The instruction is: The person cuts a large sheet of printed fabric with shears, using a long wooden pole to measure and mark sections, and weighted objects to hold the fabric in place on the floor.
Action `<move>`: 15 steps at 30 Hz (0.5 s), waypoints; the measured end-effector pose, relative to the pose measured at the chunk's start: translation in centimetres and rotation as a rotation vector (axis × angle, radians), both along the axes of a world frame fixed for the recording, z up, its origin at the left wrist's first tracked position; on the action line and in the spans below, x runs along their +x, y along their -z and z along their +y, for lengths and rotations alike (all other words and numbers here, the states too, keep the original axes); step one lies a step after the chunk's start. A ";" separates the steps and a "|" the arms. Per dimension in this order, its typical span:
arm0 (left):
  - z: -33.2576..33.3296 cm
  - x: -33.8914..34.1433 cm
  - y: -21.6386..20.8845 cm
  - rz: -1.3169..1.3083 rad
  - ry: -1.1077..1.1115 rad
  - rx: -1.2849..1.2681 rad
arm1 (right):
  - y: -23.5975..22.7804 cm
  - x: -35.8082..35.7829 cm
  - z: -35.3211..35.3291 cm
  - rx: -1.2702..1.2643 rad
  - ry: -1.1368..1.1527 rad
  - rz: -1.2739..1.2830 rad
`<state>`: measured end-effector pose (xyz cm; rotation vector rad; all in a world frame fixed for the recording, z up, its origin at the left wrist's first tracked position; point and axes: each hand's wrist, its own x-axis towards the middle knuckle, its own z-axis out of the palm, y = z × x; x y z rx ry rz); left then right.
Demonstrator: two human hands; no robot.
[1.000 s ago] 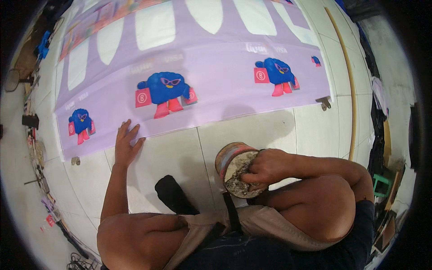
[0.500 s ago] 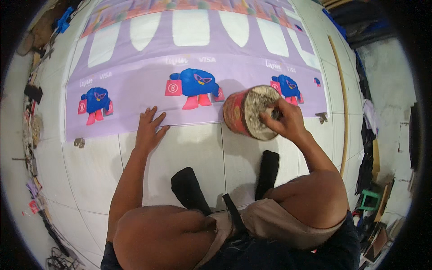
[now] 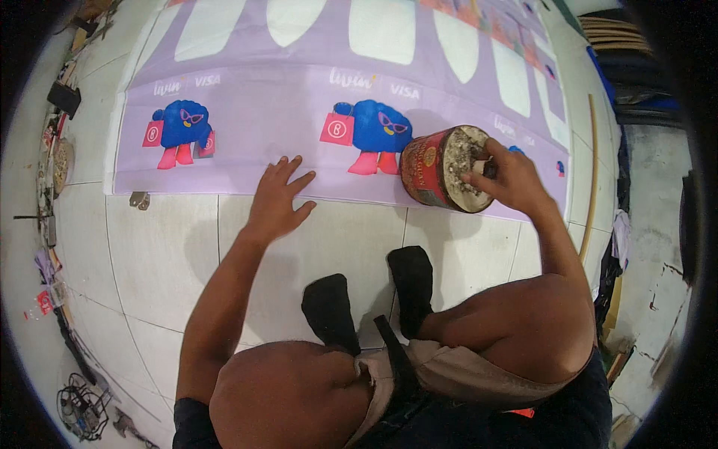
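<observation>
A wide purple banner (image 3: 299, 82) with blue cartoon figures and pale oval shapes lies spread on the white tiled floor. My left hand (image 3: 278, 196) rests flat on the banner's near edge, fingers apart. A round red tin (image 3: 426, 168), tilted toward me and crusted with pale dried stuff inside, sits on the banner beside the middle blue figure (image 3: 374, 131). My right hand (image 3: 502, 178) grips its rim, fingers reaching into the opening. I squat with both knees and black-socked feet (image 3: 366, 295) below.
A small metal clip (image 3: 139, 199) lies at the banner's near left corner. Tools, cables and clutter (image 3: 52, 179) line the left edge of the floor. A long thin stick (image 3: 593, 157) lies at the right, with dark stacked items beyond it.
The red tin has gone from near my knee up onto the banner, carried by my right hand. My left hand has stayed flat on the banner's near edge.
</observation>
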<state>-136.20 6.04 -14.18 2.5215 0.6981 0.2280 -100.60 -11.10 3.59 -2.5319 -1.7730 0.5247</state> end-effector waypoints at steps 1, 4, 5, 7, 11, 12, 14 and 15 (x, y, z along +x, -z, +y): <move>0.7 -0.7 0.3 -0.039 -0.025 -0.014 | -0.6 0.1 0.8 -0.041 -0.048 0.015; 6.2 -4.1 1.5 -0.118 -0.091 -0.018 | -1.7 1.0 2.7 -0.146 -0.143 0.045; 8.7 -5.6 1.0 -0.112 -0.115 0.008 | -1.1 1.4 3.2 -0.171 -0.151 0.054; 12.4 -7.5 -2.1 0.125 -0.242 -0.029 | 0.3 1.7 4.1 -0.123 -0.161 0.103; 19.9 -10.4 -8.7 0.535 -0.157 0.044 | 0.8 2.2 5.1 -0.118 -0.084 0.231; 21.7 -11.5 -10.4 0.628 -0.127 0.061 | 0.9 2.3 5.0 -0.098 -0.042 0.266; 24.0 -13.0 -14.0 0.793 -0.125 0.073 | 1.2 2.6 4.9 -0.070 0.017 0.351; 24.8 -12.2 -15.8 0.862 -0.175 0.043 | 1.2 2.9 4.9 -0.055 -0.008 0.350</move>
